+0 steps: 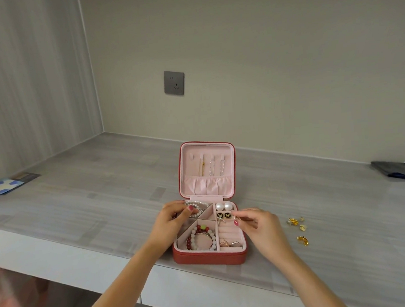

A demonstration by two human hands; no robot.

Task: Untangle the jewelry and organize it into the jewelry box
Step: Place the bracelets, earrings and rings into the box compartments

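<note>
A red jewelry box (pixel 209 258) with a pink lining stands open on the desk, its lid upright with three chains (pixel 211 167) hanging inside. My left hand (pixel 175 218) pinches a small pearl bracelet (pixel 197 205) over the back left compartment. My right hand (pixel 258 224) pinches a small gold piece (pixel 237 219) at the box's right rim. Inside lie two pearl earrings (pixel 223 206), two black butterfly studs (pixel 223 215), a red and white bead bracelet (pixel 203 238) and rings (pixel 230 243).
Several small gold pieces (pixel 298 229) lie loose on the desk right of the box. A dark pouch (pixel 396 170) sits at the far right, blue and white cards (pixel 2 188) at the far left. A wall socket (pixel 174 83) is behind.
</note>
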